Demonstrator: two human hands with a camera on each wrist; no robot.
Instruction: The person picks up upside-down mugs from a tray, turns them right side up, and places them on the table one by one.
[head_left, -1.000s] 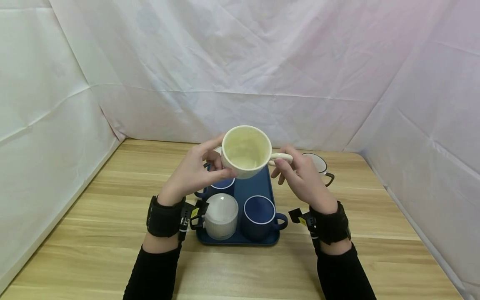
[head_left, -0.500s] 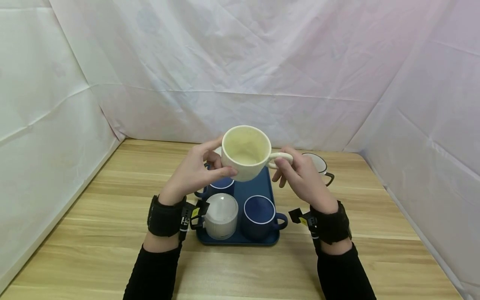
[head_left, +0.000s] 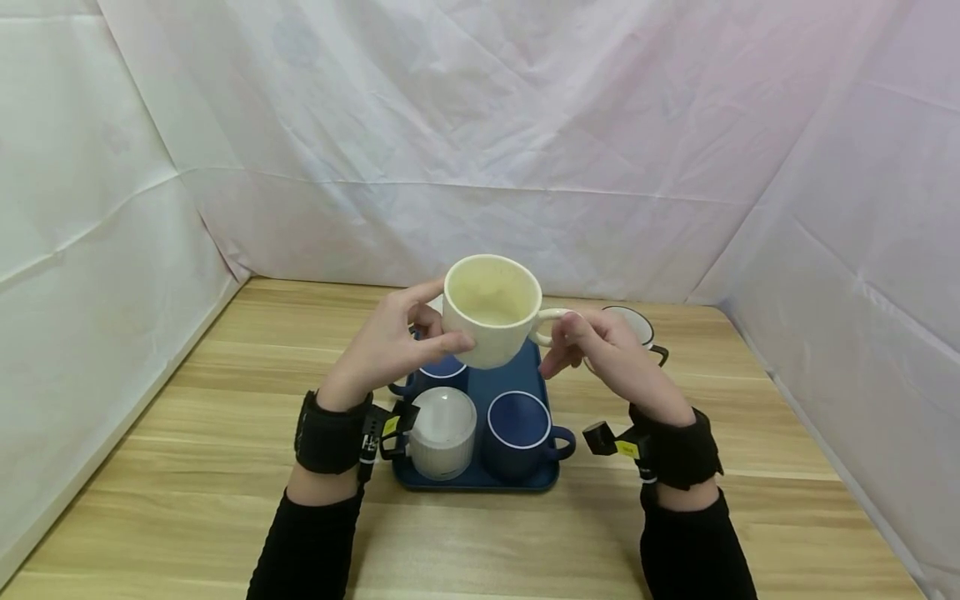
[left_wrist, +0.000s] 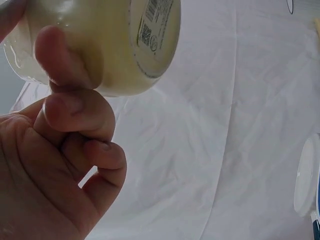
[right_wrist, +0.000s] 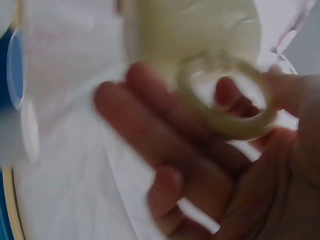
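Both hands hold a cream mug (head_left: 491, 310) in the air above a dark blue tray (head_left: 501, 385). My left hand (head_left: 392, 342) grips the mug's body between thumb and fingers; the left wrist view shows the cream mug (left_wrist: 105, 40) from below, with a barcode label on its base. My right hand (head_left: 600, 350) pinches the mug's handle (head_left: 550, 321). In the blurred right wrist view the handle ring (right_wrist: 227, 100) lies against the fingers (right_wrist: 150, 125). On the tray stand two blue mugs (head_left: 520, 432) (head_left: 438, 375) and a white ribbed cup (head_left: 442, 432).
A white mug with a dark rim and handle (head_left: 637, 333) stands on the wooden table (head_left: 187, 467), right of the tray and partly behind my right hand. White cloth walls (head_left: 112, 208) close in the left, back and right sides.
The mug has tipped more upright and sunk slightly. My right hand has shifted right and turned, with its fingers closing round the handle.
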